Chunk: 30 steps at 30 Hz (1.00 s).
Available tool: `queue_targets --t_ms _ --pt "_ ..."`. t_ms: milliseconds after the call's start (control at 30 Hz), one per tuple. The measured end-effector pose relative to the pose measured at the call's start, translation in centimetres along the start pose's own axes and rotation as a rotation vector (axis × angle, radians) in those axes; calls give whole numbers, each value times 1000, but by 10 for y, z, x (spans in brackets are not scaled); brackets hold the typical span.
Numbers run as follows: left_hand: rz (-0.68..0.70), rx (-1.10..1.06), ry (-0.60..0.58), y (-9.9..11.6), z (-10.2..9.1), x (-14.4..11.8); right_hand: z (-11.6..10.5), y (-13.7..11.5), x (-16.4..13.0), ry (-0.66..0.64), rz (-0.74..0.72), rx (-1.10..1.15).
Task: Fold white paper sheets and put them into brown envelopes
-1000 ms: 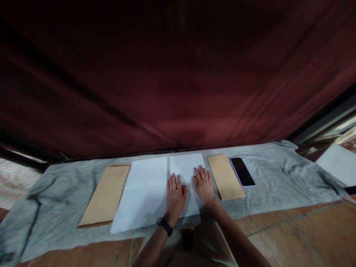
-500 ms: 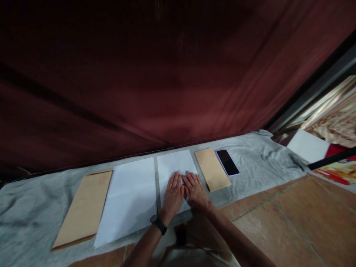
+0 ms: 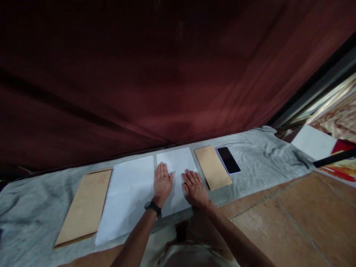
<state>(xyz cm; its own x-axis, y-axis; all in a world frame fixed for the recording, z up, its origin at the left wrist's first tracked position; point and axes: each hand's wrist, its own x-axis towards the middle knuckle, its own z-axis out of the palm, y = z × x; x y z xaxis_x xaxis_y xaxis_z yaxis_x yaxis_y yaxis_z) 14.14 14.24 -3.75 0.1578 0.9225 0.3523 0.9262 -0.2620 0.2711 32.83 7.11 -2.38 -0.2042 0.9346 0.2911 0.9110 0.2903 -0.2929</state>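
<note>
Both hands lie open and flat, left hand (image 3: 162,182) and right hand (image 3: 195,187), on the small white paper sheet (image 3: 176,163) on the grey cloth (image 3: 258,159); press evenly outward, keeping edges aligned

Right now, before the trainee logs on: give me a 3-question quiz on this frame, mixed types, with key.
1. True or false: both hands lie flat on the same white sheet.
2. Which lies directly right of that sheet? A) phone B) small brown envelope C) large brown envelope
3. What is worn on the left wrist?

Key:
1. True. The left hand and the right hand press palm down on the smaller white sheet.
2. B. The small brown envelope lies beside it, then the phone; the large brown envelope is far left on the grey cloth.
3. A black wristband.
</note>
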Motion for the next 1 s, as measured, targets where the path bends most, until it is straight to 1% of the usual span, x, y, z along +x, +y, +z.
queue_targets --t_ms 67,133,200,267,333,400,467,600,700,833,933,1000 --pt "-10 11 20 4 -5 -1 0 1 1 -6 -2 2" --pt "17 28 21 12 -13 -9 -1 1 3 -9 -3 3" --pt "92 32 -13 21 -20 -27 -2 0 2 -5 -1 1" --pt "160 31 -61 29 -24 -52 -4 -3 -1 -4 -8 -2" --pt "215 41 -92 33 -26 -78 -4 -7 -9 -21 -53 2" --pt "232 52 -113 33 -27 -98 -5 -11 -19 -48 -116 11" --pt "238 63 -117 32 -27 -109 -4 -13 -28 -52 -134 8" --pt "229 80 -90 32 -28 -110 -4 -9 -39 12 -63 -25" --pt "219 76 -77 33 -32 -108 -5 -2 -44 48 -54 -40" --pt "239 93 -87 35 -38 -109 -3 6 -48 59 -59 -56" --pt "256 112 -94 36 -40 -110 0 4 -39 62 -40 -66" --pt "261 116 -95 37 -40 -111 1 0 -24 51 -18 -64"
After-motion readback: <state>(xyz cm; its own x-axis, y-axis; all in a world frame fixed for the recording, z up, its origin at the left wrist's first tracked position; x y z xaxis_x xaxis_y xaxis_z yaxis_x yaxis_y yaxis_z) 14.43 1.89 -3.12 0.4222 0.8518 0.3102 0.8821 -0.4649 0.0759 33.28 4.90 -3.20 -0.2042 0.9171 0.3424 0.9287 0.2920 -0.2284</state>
